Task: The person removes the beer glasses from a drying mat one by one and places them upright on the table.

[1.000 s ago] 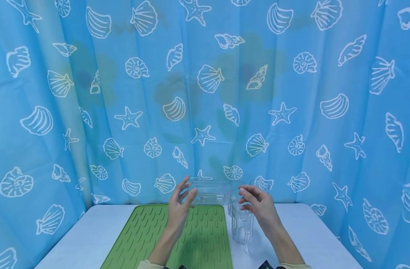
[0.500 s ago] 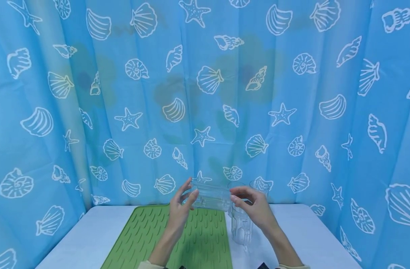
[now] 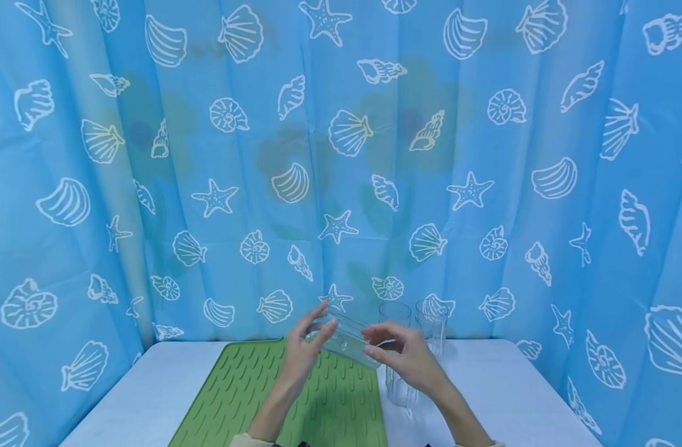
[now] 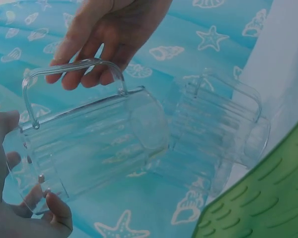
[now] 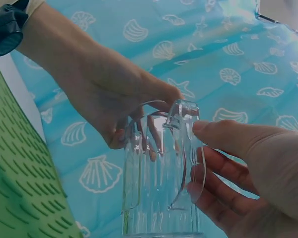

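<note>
A clear glass mug is held tilted in the air above the green mat. My left hand grips one end of it, thumb and fingers spread round the glass, as the left wrist view shows. At the mug's handle is my right hand. Seen from the right wrist, its thumb lies against the handle and the fingers curl at the loop. Another clear mug stands beyond the held one in the left wrist view.
Several clear glasses stand right of the mat, including a near one partly hidden by my right hand and a far one. A white table lies beneath. Behind it hangs a blue shell-patterned curtain.
My right hand has moved left and down, from beside the mug to its handle. The mug has turned from level to tilted, its right end lower. My left hand keeps its grip.
</note>
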`<state>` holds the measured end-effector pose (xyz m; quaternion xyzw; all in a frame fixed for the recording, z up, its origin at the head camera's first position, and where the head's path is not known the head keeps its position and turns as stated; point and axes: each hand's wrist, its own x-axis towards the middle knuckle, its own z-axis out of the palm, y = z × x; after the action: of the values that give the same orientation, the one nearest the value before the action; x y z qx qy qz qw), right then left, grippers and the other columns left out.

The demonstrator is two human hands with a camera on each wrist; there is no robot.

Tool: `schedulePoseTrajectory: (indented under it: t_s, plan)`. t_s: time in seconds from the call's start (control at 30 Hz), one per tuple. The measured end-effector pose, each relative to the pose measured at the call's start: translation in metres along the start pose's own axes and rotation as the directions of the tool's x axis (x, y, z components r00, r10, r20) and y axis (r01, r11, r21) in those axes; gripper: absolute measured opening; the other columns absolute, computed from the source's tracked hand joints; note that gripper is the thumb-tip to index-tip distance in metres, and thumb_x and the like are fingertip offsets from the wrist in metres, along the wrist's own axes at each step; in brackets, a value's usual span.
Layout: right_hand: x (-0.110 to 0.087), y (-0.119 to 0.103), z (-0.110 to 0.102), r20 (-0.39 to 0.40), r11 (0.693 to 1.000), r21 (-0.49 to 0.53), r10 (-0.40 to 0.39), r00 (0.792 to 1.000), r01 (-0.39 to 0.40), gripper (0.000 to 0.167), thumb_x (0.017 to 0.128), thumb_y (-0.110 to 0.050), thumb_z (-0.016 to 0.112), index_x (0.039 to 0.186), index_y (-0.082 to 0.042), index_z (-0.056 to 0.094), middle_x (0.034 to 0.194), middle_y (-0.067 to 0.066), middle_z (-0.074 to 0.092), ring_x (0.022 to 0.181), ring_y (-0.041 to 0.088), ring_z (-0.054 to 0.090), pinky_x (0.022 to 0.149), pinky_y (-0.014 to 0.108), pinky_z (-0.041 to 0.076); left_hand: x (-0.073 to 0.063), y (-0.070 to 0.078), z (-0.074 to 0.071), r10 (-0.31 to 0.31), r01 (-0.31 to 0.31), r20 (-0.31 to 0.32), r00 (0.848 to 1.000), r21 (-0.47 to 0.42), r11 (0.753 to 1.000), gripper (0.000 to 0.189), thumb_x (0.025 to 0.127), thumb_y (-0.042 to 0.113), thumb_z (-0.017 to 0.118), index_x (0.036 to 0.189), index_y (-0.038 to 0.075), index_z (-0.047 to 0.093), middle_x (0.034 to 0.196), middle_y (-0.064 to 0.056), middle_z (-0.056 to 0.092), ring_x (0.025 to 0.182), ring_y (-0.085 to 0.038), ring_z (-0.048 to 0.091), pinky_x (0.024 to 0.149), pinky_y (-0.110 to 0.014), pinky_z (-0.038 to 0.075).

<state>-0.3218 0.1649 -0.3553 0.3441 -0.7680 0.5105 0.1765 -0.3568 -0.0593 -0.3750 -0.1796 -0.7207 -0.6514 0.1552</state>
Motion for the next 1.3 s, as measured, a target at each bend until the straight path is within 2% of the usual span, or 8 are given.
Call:
schedulePoseTrajectory:
  t_s: [0.17, 0.3, 0.43, 0.53, 0.77, 0.97, 1.17, 1.3]
  plan:
    - [-0.001, 0.002, 0.007, 0.084, 1.000, -0.008, -0.024, 0.996, 0.025, 0.026, 0.094, -0.015, 0.067, 0.117, -0.004, 0.068, 0.111, 0.014, 0.071, 0.090, 0.012, 0.069, 0.083, 0.026, 0.061, -0.001, -0.001, 0.001, 0.011, -0.012, 0.032, 0.999, 0.033, 0.999, 0.048, 0.093, 0.040, 0.066, 0.139, 0.041, 0.052, 0.141, -0.005, 0.052, 0.114, -0.021, 0.057, 0.086, -0.033, 0.051]
    - [-0.002, 0.003, 0.011, 0.131, 0.999, -0.021, -0.034, 0.991, 0.037, 0.025, 0.096, -0.016, 0.064, 0.119, -0.006, 0.067, 0.112, 0.013, 0.071, 0.086, 0.009, 0.067, 0.081, 0.026, 0.060, -0.001, -0.002, 0.000, 0.013, -0.014, 0.032, 0.999, 0.046, 0.999, 0.047, 0.092, 0.041, 0.067, 0.137, 0.044, 0.053, 0.140, -0.003, 0.053, 0.114, -0.020, 0.057, 0.086, -0.033, 0.050]
    - [-0.002, 0.002, 0.012, 0.155, 0.999, -0.031, -0.030, 0.987, 0.036, 0.023, 0.097, -0.017, 0.062, 0.117, -0.007, 0.068, 0.110, 0.012, 0.072, 0.087, 0.009, 0.067, 0.079, 0.025, 0.060, -0.001, -0.003, 0.000, 0.020, -0.022, 0.041, 0.999, 0.045, 0.999, 0.050, 0.092, 0.040, 0.067, 0.139, 0.037, 0.053, 0.141, -0.008, 0.053, 0.114, -0.022, 0.057, 0.086, -0.033, 0.051]
    - [-0.003, 0.001, 0.012, 0.171, 0.999, -0.026, -0.028, 0.985, 0.033, 0.021, 0.098, -0.016, 0.061, 0.115, -0.007, 0.069, 0.108, 0.012, 0.072, 0.088, 0.014, 0.068, 0.079, 0.025, 0.060, -0.001, -0.003, -0.001, 0.021, -0.023, 0.049, 0.999, 0.037, 0.999, 0.051, 0.092, 0.038, 0.068, 0.141, 0.032, 0.053, 0.142, -0.011, 0.052, 0.115, -0.023, 0.057, 0.086, -0.033, 0.052]
    - [-0.003, 0.000, 0.013, 0.186, 0.999, -0.016, -0.043, 0.982, 0.047, 0.018, 0.099, -0.015, 0.058, 0.113, -0.009, 0.068, 0.107, 0.012, 0.071, 0.086, 0.022, 0.068, 0.077, 0.025, 0.059, -0.001, -0.003, -0.001, 0.007, -0.008, 0.054, 0.999, 0.023, 1.000, 0.049, 0.092, 0.036, 0.069, 0.139, 0.032, 0.055, 0.143, -0.013, 0.051, 0.116, -0.026, 0.056, 0.086, -0.032, 0.051]
    - [-0.003, 0.000, 0.013, 0.185, 0.998, -0.006, -0.061, 0.981, 0.063, 0.018, 0.100, -0.013, 0.057, 0.113, -0.009, 0.068, 0.106, 0.013, 0.071, 0.086, 0.022, 0.067, 0.076, 0.025, 0.059, -0.001, -0.003, -0.001, -0.006, 0.004, 0.064, 0.998, 0.026, 1.000, 0.048, 0.092, 0.036, 0.069, 0.137, 0.039, 0.055, 0.144, -0.010, 0.051, 0.118, -0.026, 0.056, 0.088, -0.033, 0.051]
    - [-0.003, 0.002, 0.014, 0.179, 0.997, -0.012, -0.074, 0.981, 0.078, 0.017, 0.100, -0.012, 0.057, 0.113, -0.010, 0.068, 0.105, 0.012, 0.071, 0.084, 0.020, 0.067, 0.075, 0.025, 0.059, 0.001, -0.003, -0.002, -0.010, 0.008, 0.061, 0.998, 0.041, 0.999, 0.049, 0.091, 0.037, 0.069, 0.138, 0.038, 0.054, 0.144, -0.009, 0.052, 0.117, -0.023, 0.057, 0.087, -0.033, 0.051]
    - [-0.003, 0.003, 0.014, 0.173, 0.997, -0.012, -0.073, 0.982, 0.077, 0.017, 0.100, -0.012, 0.056, 0.113, -0.010, 0.068, 0.106, 0.012, 0.071, 0.085, 0.018, 0.067, 0.074, 0.026, 0.059, 0.000, -0.003, -0.002, -0.012, 0.010, 0.067, 0.998, 0.031, 0.999, 0.049, 0.091, 0.036, 0.070, 0.136, 0.042, 0.054, 0.144, -0.007, 0.051, 0.122, -0.029, 0.054, 0.088, -0.034, 0.052]
